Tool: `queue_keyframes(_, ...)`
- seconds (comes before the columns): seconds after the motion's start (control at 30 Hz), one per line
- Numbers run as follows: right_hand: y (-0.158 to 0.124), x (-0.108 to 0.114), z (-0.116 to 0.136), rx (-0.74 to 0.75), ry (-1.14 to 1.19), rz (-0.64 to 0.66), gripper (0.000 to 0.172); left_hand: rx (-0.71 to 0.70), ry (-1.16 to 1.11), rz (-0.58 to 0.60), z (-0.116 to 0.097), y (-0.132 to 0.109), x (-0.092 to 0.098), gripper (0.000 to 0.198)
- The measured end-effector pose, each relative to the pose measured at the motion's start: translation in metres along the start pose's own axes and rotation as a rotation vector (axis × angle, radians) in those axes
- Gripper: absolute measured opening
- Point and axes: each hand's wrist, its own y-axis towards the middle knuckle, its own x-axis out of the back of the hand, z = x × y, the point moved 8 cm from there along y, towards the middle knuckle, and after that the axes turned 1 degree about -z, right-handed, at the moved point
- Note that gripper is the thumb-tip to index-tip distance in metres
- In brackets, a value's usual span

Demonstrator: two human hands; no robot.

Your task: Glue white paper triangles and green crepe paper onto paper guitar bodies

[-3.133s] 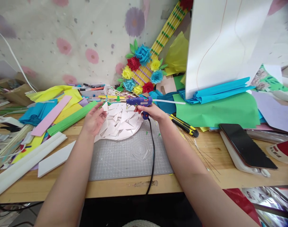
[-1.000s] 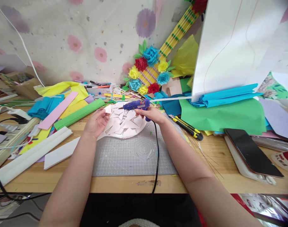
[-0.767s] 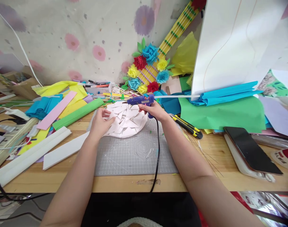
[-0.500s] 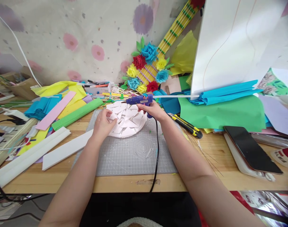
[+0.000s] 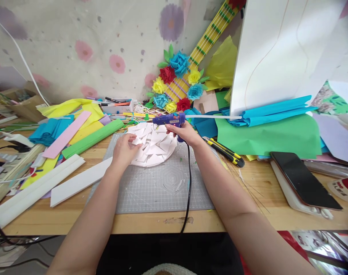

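My right hand grips a dark blue glue gun above the far right part of a round white paper piece. Its nozzle points left, and a long translucent glue stick sticks out of its back. Overlapping white paper triangles cover the round piece. At its left edge, my left hand holds it with curled fingers and the thumb on top. Whether a separate triangle is between those fingers, I cannot tell. Underneath lies a grey cutting mat.
A black cord hangs from the glue gun over the table edge. Right of the mat lie a yellow-black utility knife and a phone. White strips lie left. Behind stands a flower-covered paper guitar.
Both hands, the glue gun and the round paper piece stay in nearly the same place. The whole view has shifted very slightly.
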Motion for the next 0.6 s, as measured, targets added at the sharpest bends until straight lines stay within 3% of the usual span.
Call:
queue_keyframes(0.27,0.001,0.002,-0.001,-0.006,0.095,-0.037,0.041,-0.058,0.016,-0.007,-0.004,0.000,0.002,0.035)
queue_keyframes(0.47,0.004,0.030,-0.017,-0.112,0.171,-0.273,0.044,-0.176,0.002,-0.131,-0.006,0.000,0.014,0.027)
queue_keyframes(0.6,0.005,0.040,-0.029,-0.167,0.241,-0.332,0.047,-0.195,0.004,-0.113,-0.001,0.003,0.006,0.031)
